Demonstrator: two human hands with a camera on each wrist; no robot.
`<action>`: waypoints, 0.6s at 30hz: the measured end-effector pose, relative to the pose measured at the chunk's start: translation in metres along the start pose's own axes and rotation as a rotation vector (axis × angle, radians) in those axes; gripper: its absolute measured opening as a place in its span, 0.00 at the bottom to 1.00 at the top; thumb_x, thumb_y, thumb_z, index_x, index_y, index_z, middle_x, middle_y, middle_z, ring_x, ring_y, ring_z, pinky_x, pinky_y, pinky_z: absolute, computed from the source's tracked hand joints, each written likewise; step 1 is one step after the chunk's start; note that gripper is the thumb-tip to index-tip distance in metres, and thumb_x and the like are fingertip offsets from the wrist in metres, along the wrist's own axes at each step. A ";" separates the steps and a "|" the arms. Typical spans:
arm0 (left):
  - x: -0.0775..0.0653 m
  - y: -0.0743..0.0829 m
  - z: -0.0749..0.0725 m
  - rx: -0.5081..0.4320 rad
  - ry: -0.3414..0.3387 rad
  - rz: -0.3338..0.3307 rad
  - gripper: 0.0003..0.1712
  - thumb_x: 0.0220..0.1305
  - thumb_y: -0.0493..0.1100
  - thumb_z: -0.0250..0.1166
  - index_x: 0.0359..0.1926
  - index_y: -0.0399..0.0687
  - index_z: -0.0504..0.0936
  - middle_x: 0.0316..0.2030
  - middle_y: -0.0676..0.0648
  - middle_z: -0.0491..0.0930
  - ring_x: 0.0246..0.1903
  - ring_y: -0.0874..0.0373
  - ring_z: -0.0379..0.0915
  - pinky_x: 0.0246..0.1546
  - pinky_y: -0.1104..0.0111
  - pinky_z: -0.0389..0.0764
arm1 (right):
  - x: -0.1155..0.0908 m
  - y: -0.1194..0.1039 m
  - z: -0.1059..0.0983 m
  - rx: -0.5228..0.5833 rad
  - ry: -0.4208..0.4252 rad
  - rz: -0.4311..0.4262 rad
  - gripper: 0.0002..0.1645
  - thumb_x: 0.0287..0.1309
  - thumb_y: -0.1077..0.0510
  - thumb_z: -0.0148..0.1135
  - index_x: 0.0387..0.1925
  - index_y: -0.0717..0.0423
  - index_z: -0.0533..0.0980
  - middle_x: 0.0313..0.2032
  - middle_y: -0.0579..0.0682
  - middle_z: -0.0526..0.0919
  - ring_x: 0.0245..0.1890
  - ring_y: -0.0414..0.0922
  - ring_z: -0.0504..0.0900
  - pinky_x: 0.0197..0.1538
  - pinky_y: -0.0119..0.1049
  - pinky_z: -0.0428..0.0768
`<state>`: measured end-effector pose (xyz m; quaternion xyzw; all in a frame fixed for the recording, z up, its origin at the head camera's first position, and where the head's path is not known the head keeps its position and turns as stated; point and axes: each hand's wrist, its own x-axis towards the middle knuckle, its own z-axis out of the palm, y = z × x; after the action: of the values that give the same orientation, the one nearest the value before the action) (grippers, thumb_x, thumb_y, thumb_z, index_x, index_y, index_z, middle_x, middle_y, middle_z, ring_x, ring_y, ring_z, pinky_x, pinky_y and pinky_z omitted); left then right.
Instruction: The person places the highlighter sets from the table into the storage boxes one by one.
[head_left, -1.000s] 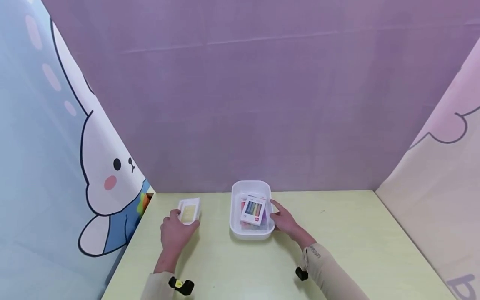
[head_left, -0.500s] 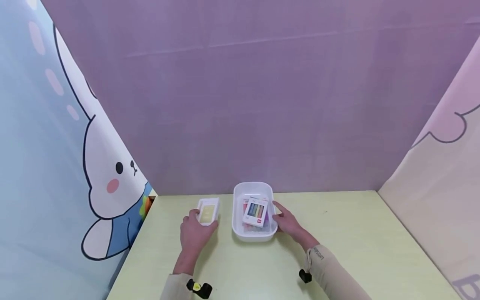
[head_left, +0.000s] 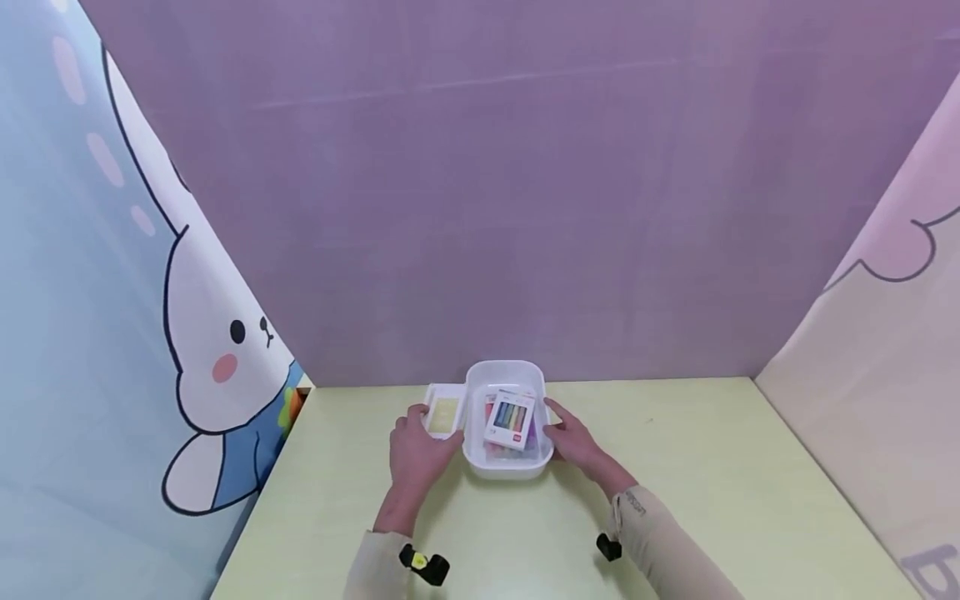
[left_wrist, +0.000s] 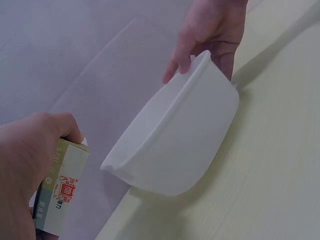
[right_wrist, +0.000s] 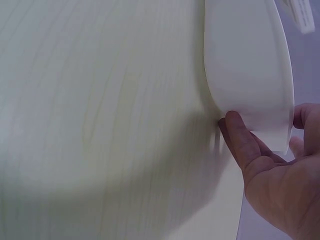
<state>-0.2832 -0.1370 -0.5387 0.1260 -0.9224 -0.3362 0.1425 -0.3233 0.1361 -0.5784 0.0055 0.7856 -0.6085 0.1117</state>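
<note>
My left hand [head_left: 420, 450] grips a small box [head_left: 444, 412], white with a pale yellow panel, beside the left rim of a white plastic basin [head_left: 507, 472]. In the left wrist view, the held box's side [left_wrist: 62, 185] shows printed characters and a red stamp-like mark. With thumb and fingers, my right hand [head_left: 576, 439] pinches the basin's right wall; the right wrist view shows fingers [right_wrist: 242, 137] on its outside. Inside the basin lies a white box [head_left: 510, 420] picturing coloured sticks, on top of a pink and purple flat item [head_left: 534, 448] that is partly hidden.
The pale wood-look table [head_left: 675, 500] runs back to a purple cloth wall [head_left: 480, 208]. A blue panel with a cartoon rabbit [head_left: 217, 350] closes the left side, and a pink and cream panel [head_left: 885, 375] the right.
My left hand has carried the small box rightward, from apart on the left to right beside the basin. My right hand keeps its hold on the basin, which stays about where it was.
</note>
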 end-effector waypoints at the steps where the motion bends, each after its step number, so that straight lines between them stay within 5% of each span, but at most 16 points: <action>1: 0.000 0.003 0.001 0.000 -0.002 0.000 0.47 0.39 0.63 0.73 0.59 0.46 0.71 0.40 0.41 0.73 0.38 0.47 0.69 0.31 0.59 0.71 | 0.001 0.000 0.000 0.004 -0.007 -0.004 0.35 0.69 0.61 0.51 0.75 0.46 0.56 0.51 0.68 0.75 0.40 0.55 0.82 0.37 0.43 0.83; 18: 0.000 0.046 0.021 0.010 -0.047 0.055 0.48 0.37 0.63 0.73 0.59 0.45 0.71 0.42 0.42 0.73 0.40 0.48 0.68 0.34 0.59 0.73 | 0.003 0.000 -0.002 0.010 -0.013 -0.001 0.35 0.69 0.61 0.52 0.74 0.46 0.56 0.49 0.66 0.76 0.39 0.53 0.82 0.37 0.43 0.83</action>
<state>-0.2971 -0.0906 -0.5234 0.0932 -0.9303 -0.3304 0.1292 -0.3261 0.1374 -0.5783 0.0016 0.7819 -0.6124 0.1165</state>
